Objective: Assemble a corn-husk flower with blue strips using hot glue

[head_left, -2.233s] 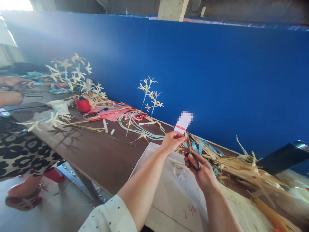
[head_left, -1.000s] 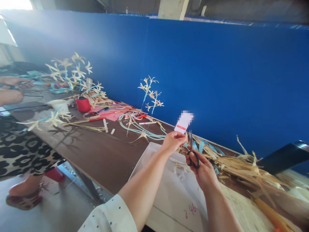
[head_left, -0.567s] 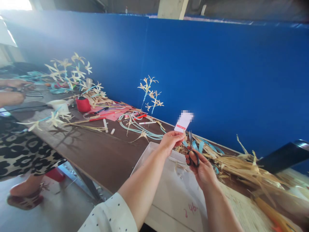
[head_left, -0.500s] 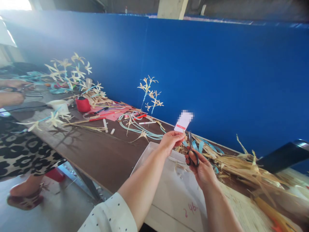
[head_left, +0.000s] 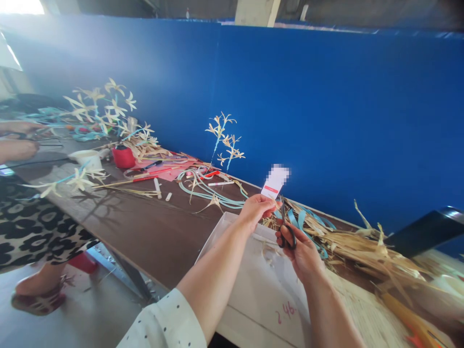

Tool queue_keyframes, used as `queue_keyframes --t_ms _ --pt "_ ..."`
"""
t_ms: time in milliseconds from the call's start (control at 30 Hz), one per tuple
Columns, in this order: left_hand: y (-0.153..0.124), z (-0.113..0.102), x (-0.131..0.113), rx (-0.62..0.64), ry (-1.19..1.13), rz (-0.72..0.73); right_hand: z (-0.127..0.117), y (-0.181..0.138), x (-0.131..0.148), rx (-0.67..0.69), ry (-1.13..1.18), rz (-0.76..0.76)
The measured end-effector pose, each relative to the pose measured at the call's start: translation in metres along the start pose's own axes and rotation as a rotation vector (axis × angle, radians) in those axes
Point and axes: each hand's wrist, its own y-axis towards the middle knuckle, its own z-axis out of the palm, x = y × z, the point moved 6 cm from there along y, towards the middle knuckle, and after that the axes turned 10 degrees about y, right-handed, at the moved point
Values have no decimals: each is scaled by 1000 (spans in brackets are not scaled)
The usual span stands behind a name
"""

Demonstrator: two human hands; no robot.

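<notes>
Fingertips pinched, my left hand point(head_left: 257, 211) grips a small pale piece point(head_left: 277, 205), probably dried husk, mostly hidden by the fingers. Black-handled scissors point(head_left: 287, 237) are in my right hand point(head_left: 302, 253), fingers through the loops. Their blades point up and almost touch the pale piece. Just beyond my left hand stands a white card or phone screen point(head_left: 272, 186) with a red bar, its top blurred out. Below both hands lies a shallow white box or lid point(head_left: 261, 290) with small scraps in it and "246" written in red.
Dried husks point(head_left: 355, 249) and blue strips point(head_left: 301, 218) lie to the right, near a dark cylinder point(head_left: 424, 232). Husk flowers point(head_left: 221, 130) stand by the blue wall point(head_left: 326, 106). Coiled pale tubing point(head_left: 206, 191), red-tipped sticks and a white cup point(head_left: 87, 159) are leftward. Another person's hand point(head_left: 18, 150) works far left.
My right hand and the scissors have shifted slightly left, bringing the blades nearer to my left fingertips. My left hand stays nearly where it was, still pinching.
</notes>
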Motion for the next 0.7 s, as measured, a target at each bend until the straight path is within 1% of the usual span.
queue_keyframes --t_ms 267,400,533,700 --pt "1 -4 1 -48 48 -18 2 -2 2 5 -1 -1" --pt "2 -7 4 -99 31 -45 3 -2 2 20 26 1" --pt "2 -10 4 -140 21 -65 5 -2 2 61 48 -10" --pt "1 -12 2 -187 49 -61 8 -4 1 104 12 -1"
